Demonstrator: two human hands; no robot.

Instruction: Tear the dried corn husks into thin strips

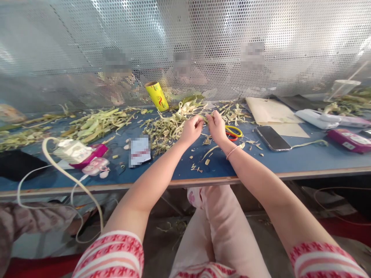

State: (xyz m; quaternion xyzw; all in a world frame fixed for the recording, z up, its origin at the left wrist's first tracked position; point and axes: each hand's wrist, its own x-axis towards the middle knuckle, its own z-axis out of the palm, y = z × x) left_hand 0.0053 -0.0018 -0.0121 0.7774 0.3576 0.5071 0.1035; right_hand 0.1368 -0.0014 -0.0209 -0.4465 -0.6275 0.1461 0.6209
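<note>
Over the middle of the blue table, my left hand (191, 131) and my right hand (216, 126) are close together, fingers pinched. A small pale green strip of plant (205, 119) runs between their fingertips, gripped from both sides. Just under my left hand lies a heap of dried greenish plant pieces (165, 133). Scissors with yellow and red handles (236, 132) rest beside my right hand, their blades hidden behind it. A few pale scraps (207, 162) are scattered on the table in front of my hands.
A yellow cardboard tube (157, 95) stands tilted near the perforated metal partition (214, 46). A phone (273, 138) and papers (269, 110) lie to the right. More dried leaves (97, 124), a device with a white cable (75, 151) and a blurred card (140, 150) are at left.
</note>
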